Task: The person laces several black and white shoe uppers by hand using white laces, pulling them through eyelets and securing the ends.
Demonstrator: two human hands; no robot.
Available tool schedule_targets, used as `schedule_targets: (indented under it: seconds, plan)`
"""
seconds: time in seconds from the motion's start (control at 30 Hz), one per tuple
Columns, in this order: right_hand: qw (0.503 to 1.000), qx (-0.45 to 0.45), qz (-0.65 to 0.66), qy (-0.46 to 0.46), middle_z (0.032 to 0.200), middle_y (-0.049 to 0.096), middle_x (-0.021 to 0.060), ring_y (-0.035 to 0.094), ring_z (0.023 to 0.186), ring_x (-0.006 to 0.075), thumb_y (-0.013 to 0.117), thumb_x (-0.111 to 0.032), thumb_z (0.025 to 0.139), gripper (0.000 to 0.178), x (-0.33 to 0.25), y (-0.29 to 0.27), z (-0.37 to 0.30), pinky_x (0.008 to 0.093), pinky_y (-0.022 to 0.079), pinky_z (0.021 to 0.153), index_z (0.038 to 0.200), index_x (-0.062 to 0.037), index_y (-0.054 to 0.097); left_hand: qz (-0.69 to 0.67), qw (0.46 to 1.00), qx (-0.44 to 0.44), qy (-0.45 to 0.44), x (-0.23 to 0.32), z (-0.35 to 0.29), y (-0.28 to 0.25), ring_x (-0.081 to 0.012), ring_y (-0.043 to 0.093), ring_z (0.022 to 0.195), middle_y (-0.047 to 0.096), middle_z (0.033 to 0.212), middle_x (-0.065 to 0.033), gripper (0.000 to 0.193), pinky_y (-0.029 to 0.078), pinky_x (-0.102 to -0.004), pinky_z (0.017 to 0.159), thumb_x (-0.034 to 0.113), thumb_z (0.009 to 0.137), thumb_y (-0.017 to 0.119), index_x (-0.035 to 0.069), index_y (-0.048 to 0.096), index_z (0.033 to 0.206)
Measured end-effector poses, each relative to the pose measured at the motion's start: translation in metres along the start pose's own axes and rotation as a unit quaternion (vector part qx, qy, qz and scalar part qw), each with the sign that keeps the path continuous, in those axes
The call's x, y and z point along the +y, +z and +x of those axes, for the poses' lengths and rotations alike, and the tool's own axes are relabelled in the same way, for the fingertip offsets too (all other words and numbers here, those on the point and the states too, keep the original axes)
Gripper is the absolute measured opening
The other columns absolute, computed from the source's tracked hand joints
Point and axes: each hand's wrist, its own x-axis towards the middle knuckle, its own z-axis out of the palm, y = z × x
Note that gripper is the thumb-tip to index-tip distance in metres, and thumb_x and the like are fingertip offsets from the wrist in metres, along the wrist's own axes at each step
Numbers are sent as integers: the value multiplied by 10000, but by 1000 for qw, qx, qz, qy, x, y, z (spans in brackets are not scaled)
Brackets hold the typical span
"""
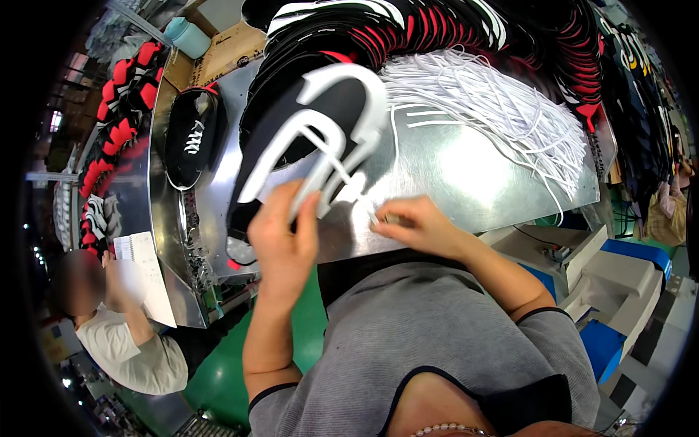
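1. Workpiece: a black shoe upper with white trim, blurred, is held above the left part of the metal table, the reference for all positions below.
2. Left hand: my left hand is over the table's near edge. Thumb and fingers are closed in a pinch on the lower edge of the upper.
3. Lace: a white lace crosses the front of the upper and slants down toward my right hand, above the table.
4. Right hand: my right hand is at the table's near edge. Thumb and forefinger are drawn together on the lace's lower end; blur hides the exact contact.
5. Lace supply: a thick spread of white laces lies on the table's far right part, some loose ends trailing toward its near edge.
6. Stock: a long row of black-and-red uppers is packed along the table's far edge.
7. Left of the table: a separate black shoe piece with white markings. Farther left, a co-worker in a white top is beside an open notebook.
8. Beyond the table's far left corner: a cardboard box and a light-blue bottle.
9. Right of the table's near edge: off-white and blue equipment.
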Motion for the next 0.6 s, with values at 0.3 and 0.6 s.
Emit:
schedule_targets:
  seconds: [0.3, 0.6]
  plan:
    - [965, -59, -246, 65, 765, 610, 74, 596, 652, 248, 692, -175, 879, 130, 21, -43, -138, 356, 458, 609, 897, -50, 662, -61, 996, 58, -29, 31, 29, -39, -96, 602, 757, 684, 866, -85, 214, 480, -230, 707, 78, 915, 673, -23, 667, 1105]
    - [994, 100, 11, 52, 808, 634, -5, 542, 733, 52, 711, -144, 892, 184, -12, -32, -39, 227, 439, 675, 1000, 3, 687, 51, 962, -260, -59, -17, -22, 32, -355, 680, 900, 701, 1019, -171, 286, 523, -372, 810, 177, 911, 667, 12, 668, 1145]
